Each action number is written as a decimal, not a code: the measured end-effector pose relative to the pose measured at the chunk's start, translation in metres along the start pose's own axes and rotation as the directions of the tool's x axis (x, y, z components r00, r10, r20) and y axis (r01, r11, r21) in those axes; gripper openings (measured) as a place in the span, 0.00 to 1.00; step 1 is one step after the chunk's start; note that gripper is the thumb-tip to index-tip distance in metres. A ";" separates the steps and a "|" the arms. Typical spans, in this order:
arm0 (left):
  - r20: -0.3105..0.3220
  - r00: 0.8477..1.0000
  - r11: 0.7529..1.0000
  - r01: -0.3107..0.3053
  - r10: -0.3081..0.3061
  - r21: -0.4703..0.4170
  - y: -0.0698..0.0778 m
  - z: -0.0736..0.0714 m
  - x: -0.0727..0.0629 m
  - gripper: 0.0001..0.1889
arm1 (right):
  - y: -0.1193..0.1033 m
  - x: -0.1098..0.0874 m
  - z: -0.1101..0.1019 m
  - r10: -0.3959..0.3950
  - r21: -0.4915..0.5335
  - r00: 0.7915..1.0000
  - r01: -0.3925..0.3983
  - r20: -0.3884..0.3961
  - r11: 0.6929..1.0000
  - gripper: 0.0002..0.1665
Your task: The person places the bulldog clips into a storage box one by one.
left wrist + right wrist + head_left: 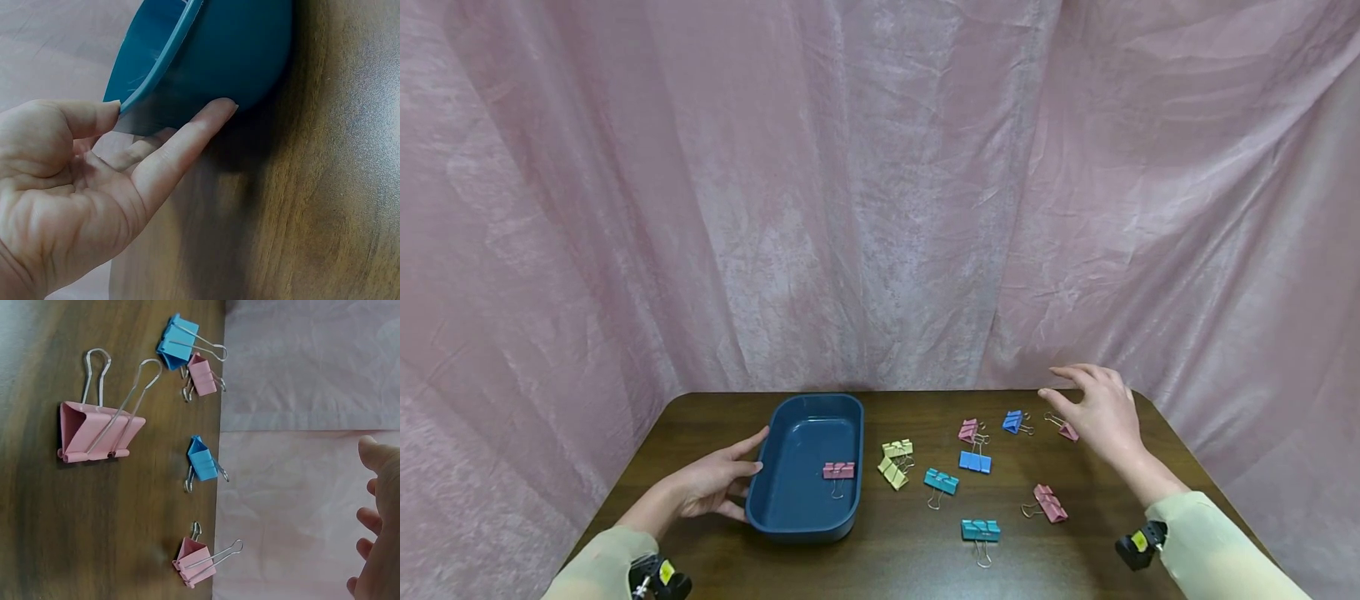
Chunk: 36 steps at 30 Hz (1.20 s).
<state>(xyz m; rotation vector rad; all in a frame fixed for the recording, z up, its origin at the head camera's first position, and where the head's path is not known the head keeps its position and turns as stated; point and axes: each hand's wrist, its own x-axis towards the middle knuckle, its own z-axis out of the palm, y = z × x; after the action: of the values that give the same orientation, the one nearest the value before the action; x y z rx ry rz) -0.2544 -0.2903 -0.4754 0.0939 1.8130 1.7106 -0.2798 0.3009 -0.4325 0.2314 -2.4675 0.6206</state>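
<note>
My left hand (713,482) is at the left side of a dark blue rectangular bin (757,492), its fingers spread against the outer wall and a thumb tip at the rim (164,59). One pink binder clip (838,471) lies inside the bin. At the far right of the table my right hand (1105,417) hovers with thumb and index finger apart and nothing between them. Just below and left of it lies a small pink binder clip (1067,431), seen also in the right wrist view as the lowest pink clip (195,562).
Between bin and right hand lie yellow binder clips (893,472), teal ones (981,530), blue ones (975,462), a pink clip (968,430) and a larger pink clip (1050,503). The brown wooden table (910,567) meets a pink curtain (880,250) at its back edge.
</note>
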 end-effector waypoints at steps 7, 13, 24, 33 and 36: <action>-0.003 1.000 1.000 0.005 -0.005 0.000 0.001 0.001 -0.001 0.38 | 0.005 0.005 0.001 0.086 0.034 0.996 -0.087 0.027 0.996 0.28; -0.001 1.000 1.000 0.004 -0.004 -0.002 0.001 0.001 0.000 0.38 | 0.011 0.008 0.002 0.115 0.034 0.993 -0.117 0.040 0.993 0.29; -0.004 1.000 1.000 0.004 -0.004 -0.009 -0.002 -0.001 0.001 0.37 | 0.020 0.004 0.012 0.164 0.013 0.982 -0.166 0.091 0.986 0.26; -0.012 1.000 1.000 0.002 -0.003 -0.007 -0.002 0.000 0.000 0.38 | 0.019 0.000 0.026 0.217 0.034 0.952 -0.230 0.216 0.973 0.25; -0.018 1.000 1.000 0.003 -0.004 -0.005 -0.002 0.000 0.000 0.38 | 0.019 -0.001 0.031 0.236 0.044 0.940 -0.254 0.246 0.966 0.23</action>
<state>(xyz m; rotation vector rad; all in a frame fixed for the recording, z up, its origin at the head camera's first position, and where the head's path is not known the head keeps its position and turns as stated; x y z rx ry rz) -0.2538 -0.2901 -0.4769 0.0734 1.8208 1.7187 -0.2998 0.3030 -0.4624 0.0266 -2.7339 0.8344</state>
